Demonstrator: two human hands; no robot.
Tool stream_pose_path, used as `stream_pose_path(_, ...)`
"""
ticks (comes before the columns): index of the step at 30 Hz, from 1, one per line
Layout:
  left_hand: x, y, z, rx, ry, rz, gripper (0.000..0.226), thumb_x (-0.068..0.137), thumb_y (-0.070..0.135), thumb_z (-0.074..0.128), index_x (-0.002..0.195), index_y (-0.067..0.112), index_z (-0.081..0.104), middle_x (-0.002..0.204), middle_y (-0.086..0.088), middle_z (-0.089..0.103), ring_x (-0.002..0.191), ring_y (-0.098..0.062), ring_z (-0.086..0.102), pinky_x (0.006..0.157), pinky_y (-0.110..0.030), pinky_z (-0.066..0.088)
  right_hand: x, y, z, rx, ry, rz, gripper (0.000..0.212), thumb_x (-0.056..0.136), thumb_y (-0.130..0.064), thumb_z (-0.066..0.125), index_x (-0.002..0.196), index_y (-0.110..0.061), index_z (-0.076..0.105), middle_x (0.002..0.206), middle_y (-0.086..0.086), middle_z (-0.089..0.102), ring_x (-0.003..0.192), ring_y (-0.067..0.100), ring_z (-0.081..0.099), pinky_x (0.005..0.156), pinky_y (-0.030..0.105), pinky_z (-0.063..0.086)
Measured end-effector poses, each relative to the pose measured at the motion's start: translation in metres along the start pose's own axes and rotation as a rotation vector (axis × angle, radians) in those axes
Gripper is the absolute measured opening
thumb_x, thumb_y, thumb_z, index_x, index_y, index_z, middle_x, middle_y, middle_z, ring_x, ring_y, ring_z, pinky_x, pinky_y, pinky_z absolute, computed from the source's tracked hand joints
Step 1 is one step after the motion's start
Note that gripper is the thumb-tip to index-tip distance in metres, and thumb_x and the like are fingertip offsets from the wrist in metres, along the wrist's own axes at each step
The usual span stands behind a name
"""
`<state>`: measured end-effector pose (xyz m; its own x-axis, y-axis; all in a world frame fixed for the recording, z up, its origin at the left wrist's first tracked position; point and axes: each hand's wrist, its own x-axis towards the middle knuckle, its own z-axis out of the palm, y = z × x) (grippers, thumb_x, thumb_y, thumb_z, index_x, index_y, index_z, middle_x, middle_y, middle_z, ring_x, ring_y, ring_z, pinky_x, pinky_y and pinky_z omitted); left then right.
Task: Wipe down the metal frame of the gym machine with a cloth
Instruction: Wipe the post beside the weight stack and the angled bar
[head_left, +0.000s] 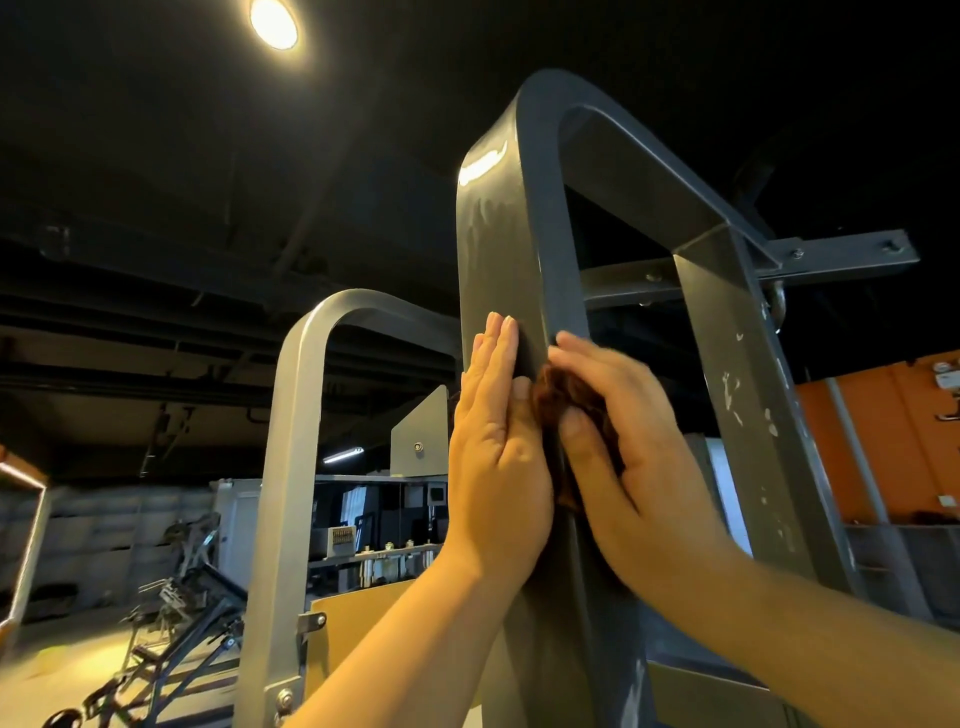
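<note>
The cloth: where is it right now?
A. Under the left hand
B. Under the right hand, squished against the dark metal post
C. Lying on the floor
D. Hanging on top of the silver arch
B. The brown cloth is bunched under the right hand, pressed on the edge of the dark grey frame, while the left hand lies flat and bare on the post's face.
</note>
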<state>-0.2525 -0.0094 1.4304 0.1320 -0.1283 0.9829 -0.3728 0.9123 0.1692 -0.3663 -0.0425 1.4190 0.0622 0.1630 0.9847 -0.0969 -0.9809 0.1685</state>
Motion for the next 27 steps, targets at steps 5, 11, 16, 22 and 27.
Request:
stream_pose_path(5, -0.001, 0.000, 0.002, 0.034, 0.021, 0.016, 0.050, 0.100, 0.029, 0.042, 0.149, 0.039, 0.043, 0.162, 0.025, 0.034, 0.150, 0.010, 0.023, 0.130, -0.036, 0.019, 0.050, -0.002, -0.007, -0.013, -0.017, 0.084, 0.041, 0.105, -0.017, 0.051, 0.145, -0.023, 0.047, 0.146, -0.009, 0.048, 0.135, -0.002, 0.044, 0.112, 0.014, 0.036)
stream_pose_path(11, 0.000, 0.001, 0.001, 0.028, 0.021, 0.024, 0.048, 0.100, 0.030, 0.041, 0.145, 0.045, 0.042, 0.161, 0.025, 0.036, 0.150, 0.009, 0.025, 0.130, -0.036, 0.020, 0.095, -0.012, 0.005, 0.047, 0.081, 0.213, 0.042, 0.104, -0.014, 0.055, 0.145, -0.022, 0.047, 0.139, -0.010, 0.050, 0.114, -0.007, 0.050, 0.100, 0.001, 0.038)
stream_pose_path(16, 0.000, -0.001, -0.004, -0.036, -0.022, -0.014, 0.060, 0.095, 0.017, 0.044, 0.153, 0.034, 0.044, 0.164, 0.023, 0.034, 0.152, 0.006, 0.024, 0.130, -0.040, 0.022, 0.005, -0.028, 0.004, 0.164, 0.036, 0.139, 0.056, 0.100, -0.003, 0.057, 0.134, -0.046, 0.043, 0.142, -0.024, 0.049, 0.133, -0.006, 0.048, 0.107, 0.010, 0.039)
stream_pose_path(22, -0.003, 0.000, 0.000, 0.029, 0.011, 0.010, 0.054, 0.099, 0.025, 0.041, 0.151, 0.038, 0.041, 0.164, 0.024, 0.032, 0.152, 0.008, 0.022, 0.130, -0.038, 0.020, 0.056, -0.019, -0.005, 0.151, 0.006, 0.240, 0.041, 0.105, -0.017, 0.053, 0.137, -0.041, 0.045, 0.146, -0.019, 0.046, 0.129, -0.004, 0.049, 0.108, 0.016, 0.044)
stream_pose_path(27, -0.005, -0.002, 0.001, 0.088, 0.030, 0.008, 0.054, 0.101, 0.028, 0.039, 0.153, 0.038, 0.038, 0.164, 0.025, 0.029, 0.152, 0.009, 0.019, 0.130, -0.039, 0.017, 0.058, -0.006, -0.006, 0.170, -0.007, 0.235, 0.046, 0.107, -0.020, 0.050, 0.146, -0.044, 0.041, 0.160, -0.018, 0.036, 0.147, 0.006, 0.036, 0.118, 0.037, 0.041)
